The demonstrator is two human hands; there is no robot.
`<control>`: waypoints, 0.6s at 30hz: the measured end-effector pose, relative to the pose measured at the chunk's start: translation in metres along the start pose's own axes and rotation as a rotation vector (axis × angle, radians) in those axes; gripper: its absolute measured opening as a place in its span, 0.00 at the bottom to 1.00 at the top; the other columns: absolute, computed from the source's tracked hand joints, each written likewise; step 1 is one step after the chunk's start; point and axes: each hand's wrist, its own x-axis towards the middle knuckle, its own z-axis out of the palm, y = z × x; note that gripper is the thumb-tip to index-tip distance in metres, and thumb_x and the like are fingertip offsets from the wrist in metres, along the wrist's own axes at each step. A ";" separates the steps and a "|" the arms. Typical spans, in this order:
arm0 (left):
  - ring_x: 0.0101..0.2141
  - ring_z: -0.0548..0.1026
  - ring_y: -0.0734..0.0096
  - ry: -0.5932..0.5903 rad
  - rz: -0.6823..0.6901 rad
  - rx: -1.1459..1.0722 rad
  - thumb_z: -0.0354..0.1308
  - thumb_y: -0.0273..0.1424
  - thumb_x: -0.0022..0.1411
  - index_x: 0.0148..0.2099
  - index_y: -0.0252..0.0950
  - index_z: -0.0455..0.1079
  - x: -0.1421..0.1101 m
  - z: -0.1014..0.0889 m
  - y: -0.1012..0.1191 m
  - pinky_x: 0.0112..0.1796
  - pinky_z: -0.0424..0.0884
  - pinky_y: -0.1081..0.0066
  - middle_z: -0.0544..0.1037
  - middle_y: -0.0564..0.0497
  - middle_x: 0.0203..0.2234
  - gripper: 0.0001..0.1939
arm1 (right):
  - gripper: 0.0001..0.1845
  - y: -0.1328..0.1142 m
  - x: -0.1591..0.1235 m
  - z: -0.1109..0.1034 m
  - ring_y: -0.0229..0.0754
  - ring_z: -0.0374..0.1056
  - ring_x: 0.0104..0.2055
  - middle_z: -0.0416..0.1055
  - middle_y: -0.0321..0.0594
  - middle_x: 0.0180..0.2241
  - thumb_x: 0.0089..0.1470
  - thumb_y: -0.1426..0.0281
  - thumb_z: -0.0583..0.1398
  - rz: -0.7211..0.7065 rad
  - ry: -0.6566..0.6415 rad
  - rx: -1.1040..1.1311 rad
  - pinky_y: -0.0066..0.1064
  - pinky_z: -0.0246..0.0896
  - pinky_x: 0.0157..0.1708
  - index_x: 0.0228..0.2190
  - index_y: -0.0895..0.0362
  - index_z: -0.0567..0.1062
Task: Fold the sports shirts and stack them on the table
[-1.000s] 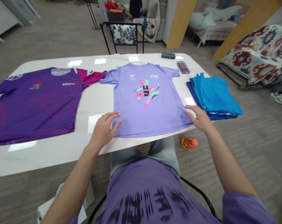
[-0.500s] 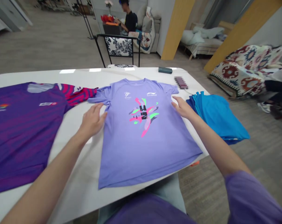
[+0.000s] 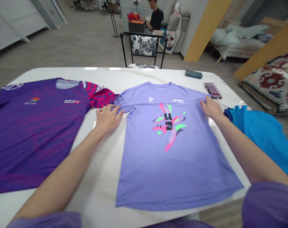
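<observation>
A lavender T-shirt (image 3: 167,177) lies spread face up on the white table, with a bright pink, green and black print on its chest. My left hand (image 3: 108,119) rests at the edge of its left-side sleeve, fingers spread and touching the cloth. At the opposite sleeve, my right hand (image 3: 212,108) has thumb and fingers closed on the hem. To the left lies a dark purple jersey (image 3: 46,129) with a pink striped sleeve, whose end meets the lavender sleeve near my left hand.
A bright blue pile of cloth (image 3: 265,133) lies at the table's right edge. A phone (image 3: 213,91) and a dark green case (image 3: 193,74) sit toward the back right of the white table (image 3: 96,190). Behind it stand a chair (image 3: 144,46) and a seated person (image 3: 156,19).
The view has turned left and come closer to the table. My hands have reached the two sleeves; the right one has closed on its hem. The lavender T-shirt's left-side sleeve lies straighter.
</observation>
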 end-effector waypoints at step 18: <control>0.70 0.61 0.25 -0.092 -0.098 0.028 0.60 0.62 0.67 0.66 0.39 0.76 0.138 -0.033 -0.054 0.67 0.51 0.32 0.66 0.26 0.71 0.39 | 0.56 -0.219 -0.359 -0.066 0.69 0.70 0.72 0.64 0.37 0.76 0.66 0.47 0.67 -0.239 -0.212 0.062 0.76 0.69 0.67 0.82 0.27 0.42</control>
